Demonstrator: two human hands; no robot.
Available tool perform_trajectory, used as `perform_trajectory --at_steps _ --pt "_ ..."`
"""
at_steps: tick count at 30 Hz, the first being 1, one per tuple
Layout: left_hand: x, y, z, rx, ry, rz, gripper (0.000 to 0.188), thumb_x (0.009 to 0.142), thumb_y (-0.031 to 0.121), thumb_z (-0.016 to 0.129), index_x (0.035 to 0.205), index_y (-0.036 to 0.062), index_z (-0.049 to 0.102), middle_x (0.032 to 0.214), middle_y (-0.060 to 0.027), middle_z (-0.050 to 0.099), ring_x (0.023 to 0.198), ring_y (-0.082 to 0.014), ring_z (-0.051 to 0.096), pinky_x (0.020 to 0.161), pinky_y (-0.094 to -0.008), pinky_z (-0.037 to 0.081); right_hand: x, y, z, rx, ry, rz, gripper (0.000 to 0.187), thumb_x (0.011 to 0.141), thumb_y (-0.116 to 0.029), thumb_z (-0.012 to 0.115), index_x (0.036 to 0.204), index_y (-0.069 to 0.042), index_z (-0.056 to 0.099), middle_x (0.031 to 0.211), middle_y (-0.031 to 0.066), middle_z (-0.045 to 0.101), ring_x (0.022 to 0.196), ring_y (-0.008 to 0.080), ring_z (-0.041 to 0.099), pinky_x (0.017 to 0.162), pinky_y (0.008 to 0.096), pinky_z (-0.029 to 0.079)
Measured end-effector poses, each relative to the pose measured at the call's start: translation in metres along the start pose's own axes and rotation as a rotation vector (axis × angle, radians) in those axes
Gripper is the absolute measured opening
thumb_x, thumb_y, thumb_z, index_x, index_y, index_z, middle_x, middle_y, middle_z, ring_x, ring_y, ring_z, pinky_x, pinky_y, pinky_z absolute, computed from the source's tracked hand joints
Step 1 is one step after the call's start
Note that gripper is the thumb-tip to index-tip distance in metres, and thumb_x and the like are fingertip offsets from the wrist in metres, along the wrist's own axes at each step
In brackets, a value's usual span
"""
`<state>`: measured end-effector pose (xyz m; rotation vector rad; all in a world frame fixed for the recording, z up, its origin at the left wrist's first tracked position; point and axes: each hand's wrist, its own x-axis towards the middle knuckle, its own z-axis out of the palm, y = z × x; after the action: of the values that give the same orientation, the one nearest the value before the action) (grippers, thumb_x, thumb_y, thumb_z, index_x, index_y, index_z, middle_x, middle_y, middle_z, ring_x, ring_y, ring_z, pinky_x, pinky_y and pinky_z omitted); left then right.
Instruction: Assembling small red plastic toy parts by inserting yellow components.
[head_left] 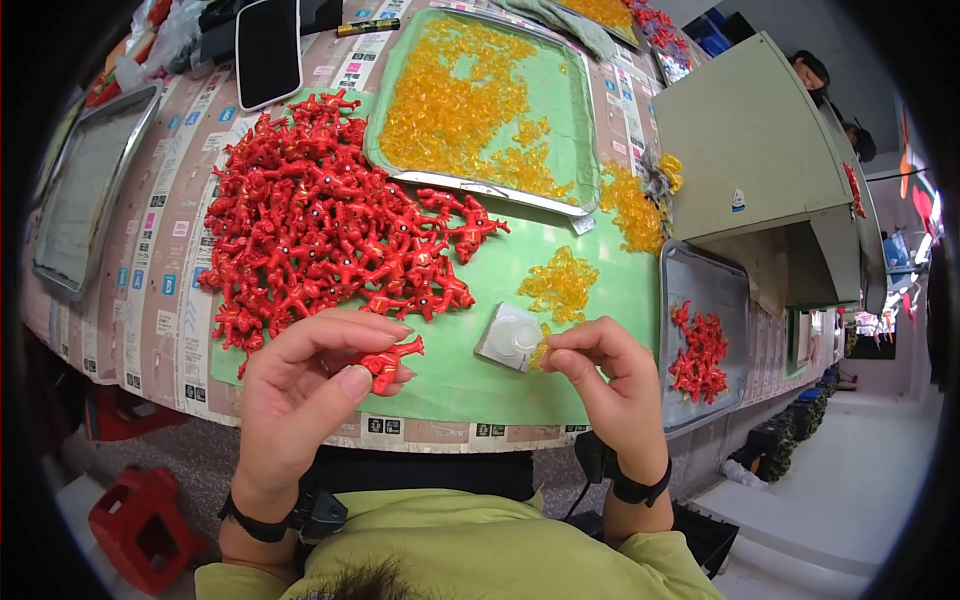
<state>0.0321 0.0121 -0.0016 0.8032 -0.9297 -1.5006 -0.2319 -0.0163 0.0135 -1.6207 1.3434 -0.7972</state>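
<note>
Between the thumb and fingers of my left hand (pixel 308 385) is a small red plastic figure (pixel 392 364), held just in front of a big heap of similar red figures (pixel 310 215). My right hand (pixel 610 375) pinches a small yellow translucent piece (pixel 541 346) at the edge of a small white block with a round clear dish (pixel 510 337) on top. Whether the piece touches the dish I cannot tell. A small pile of yellow translucent pieces (pixel 562 283) lies just beyond the block on the green mat (pixel 470 395).
A green-lined tray (pixel 583 150) of yellow pieces stands at the back. To the right, a grey metal tray (pixel 705 268) holds several red figures beside a pale cabinet (pixel 760 140). A phone (pixel 268 52) and another metal tray (pixel 90 190) are at the left; a red stool (pixel 147 530) stands below.
</note>
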Motion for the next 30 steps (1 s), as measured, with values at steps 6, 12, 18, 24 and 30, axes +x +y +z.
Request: perform_trajectory --at_steps 6,12,18,24,30 --pt "0.003 0.000 0.012 -0.033 -0.020 -0.058 0.022 0.087 -0.001 0.053 0.108 -0.0063 0.054 0.114 -0.0170 0.055 0.100 -0.0210 0.060 0.086 -0.0360 0.053 -0.003 -0.003 -0.001 0.075 -0.002 0.007 0.009 0.085 -0.001 0.062 0.093 0.002 0.062 0.081 0.0075 0.066 0.074 0.0124 0.064 0.066 0.0240 0.048" --pt "0.009 -0.009 0.033 -0.129 -0.069 0.009 0.020 0.086 0.000 0.056 0.106 -0.0013 0.050 0.114 -0.0185 0.056 0.103 -0.0218 0.059 0.088 -0.0346 0.051 -0.008 -0.049 0.016 0.565 -0.119 -0.085 0.014 0.090 -0.003 0.058 0.102 0.003 0.057 0.085 0.0084 0.062 0.075 0.0144 0.063 0.066 0.0254 0.050" --pt "0.008 -0.004 0.034 -0.119 -0.091 0.071 0.016 0.085 0.000 0.058 0.100 0.0024 0.053 0.113 -0.0201 0.056 0.107 -0.0236 0.056 0.093 -0.0379 0.046 -0.001 -0.059 0.033 0.745 -0.236 -0.040 0.016 0.091 -0.004 0.057 0.105 0.003 0.055 0.085 0.0074 0.060 0.069 0.0122 0.061 0.060 0.0240 0.051" --pt "0.008 -0.006 0.030 -0.125 -0.068 0.111 0.015 0.085 0.000 0.059 0.098 0.0030 0.054 0.110 -0.0195 0.057 0.107 -0.0247 0.056 0.093 -0.0385 0.045 0.000 -0.058 0.044 0.687 -0.206 -0.035 0.013 0.091 -0.003 0.056 0.103 0.002 0.056 0.084 0.0066 0.059 0.069 0.0108 0.061 0.059 0.0230 0.051" --pt "0.008 -0.004 0.031 0.012 -0.076 0.201 0.008 0.083 0.002 0.064 0.089 0.0026 0.058 0.106 -0.0191 0.058 0.101 -0.0241 0.058 0.088 -0.0371 0.048 -0.010 -0.051 0.051 0.710 -0.146 -0.111 0.012 0.090 0.002 0.054 0.102 0.003 0.056 0.081 0.0082 0.060 0.067 0.0116 0.060 0.058 0.0234 0.051"
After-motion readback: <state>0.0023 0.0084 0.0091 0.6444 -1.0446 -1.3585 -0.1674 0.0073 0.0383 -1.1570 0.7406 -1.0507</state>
